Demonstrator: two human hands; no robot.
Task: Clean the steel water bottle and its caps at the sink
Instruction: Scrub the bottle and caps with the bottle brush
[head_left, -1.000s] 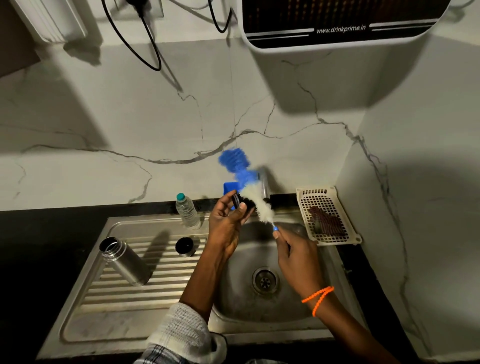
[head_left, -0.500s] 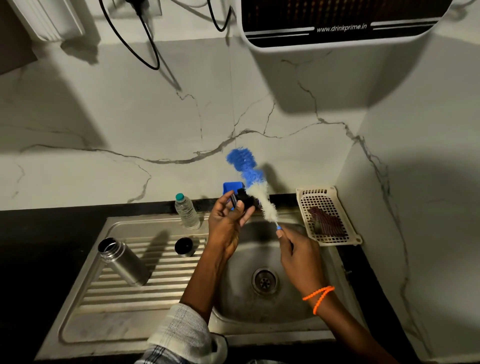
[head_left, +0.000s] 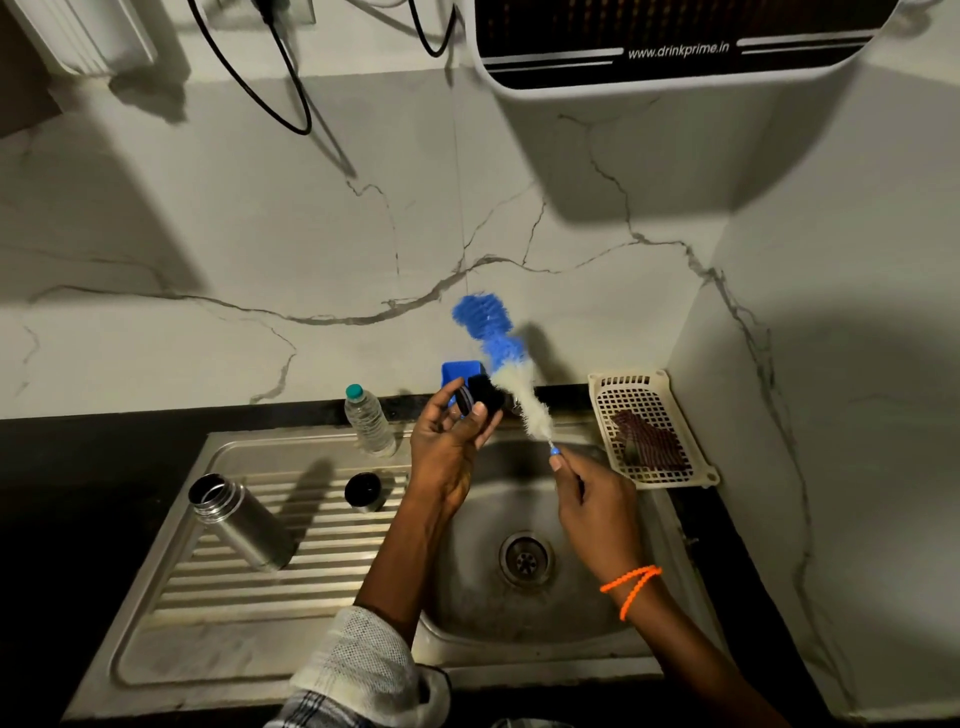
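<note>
Over the back of the sink basin (head_left: 483, 597), my left hand (head_left: 449, 447) pinches a small black cap (head_left: 480, 397) between thumb and fingers. My right hand (head_left: 592, 493) grips the handle of a blue and white bottle brush (head_left: 506, 361), whose white bristles lie against the cap's right side while the blue tip points up at the wall. The open steel water bottle (head_left: 239, 522) stands on the ribbed drainboard (head_left: 311, 561) at the left. A second black cap (head_left: 363, 491) sits on the drainboard between the bottle and my left forearm.
A small clear plastic bottle (head_left: 369, 421) with a teal lid stands at the sink's back edge. A blue object (head_left: 460, 371) shows behind my left hand. A cream perforated tray (head_left: 649, 426) holding a dark scrubber lies right of the basin. A water purifier (head_left: 675, 41) hangs above.
The brush has slid up and to the right along the cap, its blue tip rising against the wall. My left hand has kept the cap in nearly the same place.
</note>
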